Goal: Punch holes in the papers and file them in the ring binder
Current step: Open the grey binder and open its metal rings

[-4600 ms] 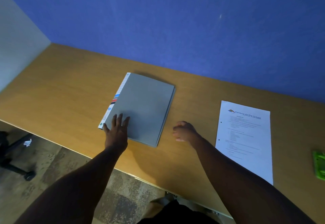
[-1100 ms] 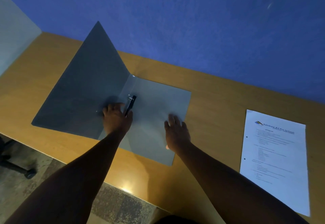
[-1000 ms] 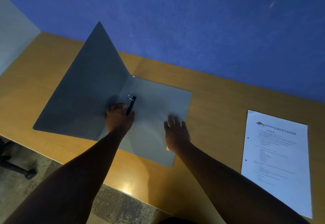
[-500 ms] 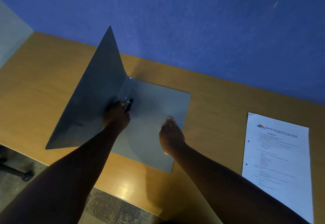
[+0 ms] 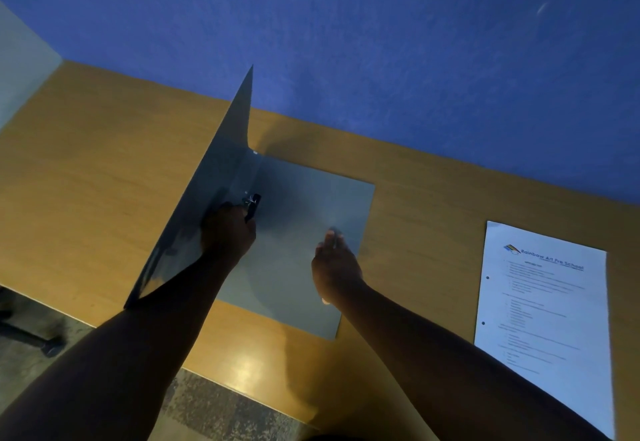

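A grey ring binder [image 5: 304,233] lies open on the wooden desk [image 5: 86,181], its front cover [image 5: 207,198] standing almost upright at the left. The black and metal ring mechanism [image 5: 252,205] sits by the spine. My left hand [image 5: 228,233] is closed on the lower part of that mechanism. Just above the binder's back cover near its right edge, my right hand [image 5: 334,264] is raised with fingers loosely curled and nothing in it. A white printed paper [image 5: 547,305] with two punched holes on its left margin lies to the right, apart from both hands.
A blue wall [image 5: 381,42] runs along the desk's far edge, and a pale panel [image 5: 20,70] closes the left side. The desk's near edge runs under my forearms. A chair base [image 5: 31,333] stands on the floor at lower left.
The front cover has swung up from a wide slant to nearly upright. My left hand has closed on the ring mechanism. My right hand has lifted off the back cover.
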